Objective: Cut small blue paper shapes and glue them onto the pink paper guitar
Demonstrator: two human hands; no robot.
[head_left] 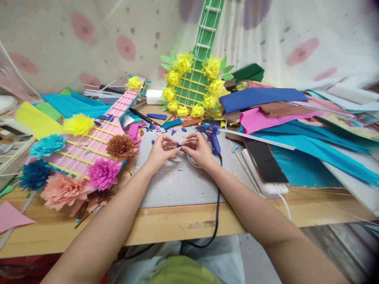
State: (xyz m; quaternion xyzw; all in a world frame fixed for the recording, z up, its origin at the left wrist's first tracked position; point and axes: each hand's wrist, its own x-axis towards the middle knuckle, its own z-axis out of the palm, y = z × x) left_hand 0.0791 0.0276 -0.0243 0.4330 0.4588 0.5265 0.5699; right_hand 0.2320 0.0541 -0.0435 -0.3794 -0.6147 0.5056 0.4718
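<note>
My left hand (162,153) and my right hand (197,150) meet over the grey gridded cutting mat (177,189). Their fingertips pinch a small dark blue piece (179,146) between them, mostly covered by the fingers. Part of a pale ring, perhaps a tape roll (192,161), shows under my right hand. Just beyond that hand lies a blue glue gun (213,139), its black cord running down over the table edge. Small blue and pink scraps are scattered on the mat.
Left lies a pink paper guitar (85,148) with colourful paper flowers. A green guitar (192,85) ringed with yellow flowers leans upright at the back. To the right are a phone (265,161) on a white power bank, thin sticks and piled coloured paper (314,138).
</note>
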